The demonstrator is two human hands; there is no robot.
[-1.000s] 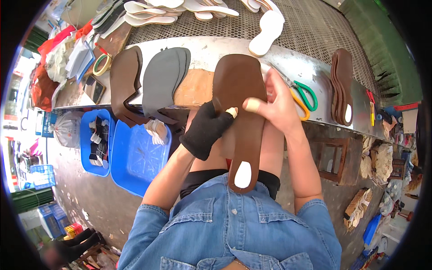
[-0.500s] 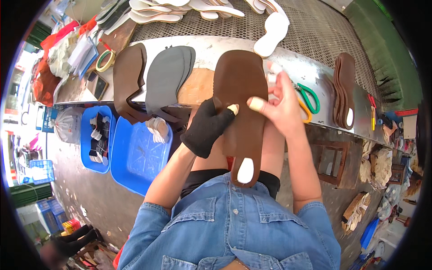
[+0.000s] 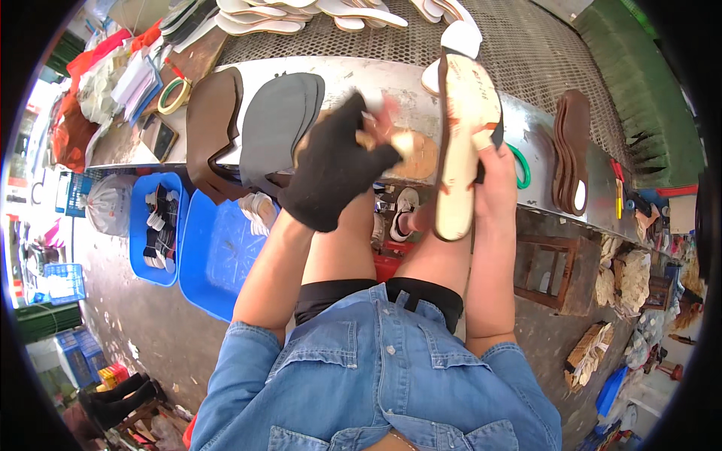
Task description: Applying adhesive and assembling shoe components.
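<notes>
My right hand (image 3: 496, 180) holds a shoe insole (image 3: 460, 143) on edge near the table's front, its cream underside with reddish-brown smears turned toward me and a dark brown rim along the left. The thumb presses on the cream face. To the left, above my lap, is my left hand (image 3: 335, 169) in a black fingerless glove. Its thumb points right; the fingers are smeared by motion, with a reddish blur beside them that I cannot make out. Behind that hand lies a tan board (image 3: 417, 158). Partly hidden by my right hand are green-handled scissors (image 3: 520, 167).
Brown sheets (image 3: 214, 128) and grey sheets (image 3: 278, 124) hang over the table edge at left. Stacked brown insoles (image 3: 570, 150) stand at right. White insoles (image 3: 271, 19) lie on the mesh at the back. Below are blue bins (image 3: 218, 255) and a wooden stool (image 3: 553, 274).
The brown insole has been turned over to its cream underside and shifted right into my right hand. My left hand has let go of it and moved up and left.
</notes>
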